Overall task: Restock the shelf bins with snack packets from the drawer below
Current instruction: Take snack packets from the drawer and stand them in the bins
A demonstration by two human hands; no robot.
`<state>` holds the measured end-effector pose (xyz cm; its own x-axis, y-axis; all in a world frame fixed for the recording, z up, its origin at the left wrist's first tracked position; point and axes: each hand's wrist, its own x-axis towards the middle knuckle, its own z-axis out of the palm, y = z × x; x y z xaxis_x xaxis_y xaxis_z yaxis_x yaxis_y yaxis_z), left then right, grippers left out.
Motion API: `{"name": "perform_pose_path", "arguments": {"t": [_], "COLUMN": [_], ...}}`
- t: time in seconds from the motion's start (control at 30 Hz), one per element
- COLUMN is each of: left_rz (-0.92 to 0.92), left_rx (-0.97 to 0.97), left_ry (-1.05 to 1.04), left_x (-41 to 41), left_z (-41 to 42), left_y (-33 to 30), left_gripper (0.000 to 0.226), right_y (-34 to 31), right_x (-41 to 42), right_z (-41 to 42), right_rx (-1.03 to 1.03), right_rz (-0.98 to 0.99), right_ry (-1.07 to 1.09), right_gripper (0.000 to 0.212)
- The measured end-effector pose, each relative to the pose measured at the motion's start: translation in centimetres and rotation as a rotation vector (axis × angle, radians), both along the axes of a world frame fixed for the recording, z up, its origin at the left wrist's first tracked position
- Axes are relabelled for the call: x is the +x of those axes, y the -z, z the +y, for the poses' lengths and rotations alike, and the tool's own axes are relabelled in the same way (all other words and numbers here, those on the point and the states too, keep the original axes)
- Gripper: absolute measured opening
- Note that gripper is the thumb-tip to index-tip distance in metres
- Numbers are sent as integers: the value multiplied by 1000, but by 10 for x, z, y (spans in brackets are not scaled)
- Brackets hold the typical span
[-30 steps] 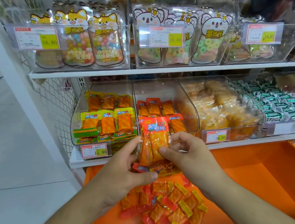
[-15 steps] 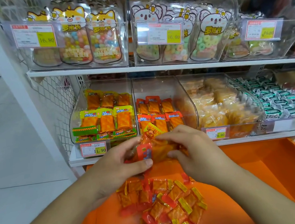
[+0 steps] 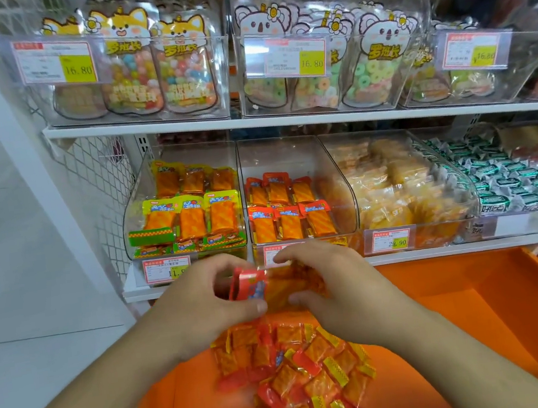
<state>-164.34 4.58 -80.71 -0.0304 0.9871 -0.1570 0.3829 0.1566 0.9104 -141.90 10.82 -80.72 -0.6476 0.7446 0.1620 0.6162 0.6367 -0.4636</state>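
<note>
My left hand [image 3: 203,310] and my right hand [image 3: 337,284] together hold a small bunch of red-topped orange snack packets [image 3: 272,288] just above the orange drawer [image 3: 483,312], below the shelf's front edge. A heap of loose red and yellow packets [image 3: 297,369] lies in the drawer under my hands. Straight ahead, the clear middle bin [image 3: 336,173] holds two rows of red-topped packets [image 3: 289,221]. To its left, another bin [image 3: 135,219] holds yellow-topped packets [image 3: 191,214].
Bins to the right hold pale orange packets [image 3: 394,193] and green-wrapped sweets [image 3: 512,176]. The upper shelf [image 3: 283,120] carries clear boxes of candy bags with price tags. A white upright post [image 3: 20,142] and wire mesh stand at the left, beside the tiled floor.
Both hands have lowered the packets from in front of the middle bin down to just above the drawer, and the bunch now lies flatter between them.
</note>
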Motion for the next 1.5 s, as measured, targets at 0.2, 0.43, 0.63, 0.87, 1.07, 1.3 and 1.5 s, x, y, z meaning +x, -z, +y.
{"name": "perform_pose_path", "arguments": {"t": [0.2,0.43,0.63,0.87,1.07,1.3,1.5], "left_rz": [-325,-360,-315,-299,-223,-284,-232], "left_rx": [86,91,139,168,106,92,159], "left_ry": [-193,-153,-232,-285,-243,-276,-240], "left_x": [9,16,18,24,21,25,23], "left_z": [-1,-4,-3,-5,-5,4,37], "left_y": [3,5,11,9,10,9,-7], "left_gripper": [24,34,24,16,27,35,41], "right_y": [5,13,8,7,9,7,-8], "right_x": [-7,-12,-13,-15,-13,-19,-20], "right_z": [-5,-8,-10,-13,-12,-7,23], "right_rx": [-348,-593,-688,-729,-771,-564,-543], "right_rz": [280,465,513,493,553,641,748], "right_ry": [164,200,168,159,163,263,237], "right_gripper": [34,28,27,39,38,50,27]}}
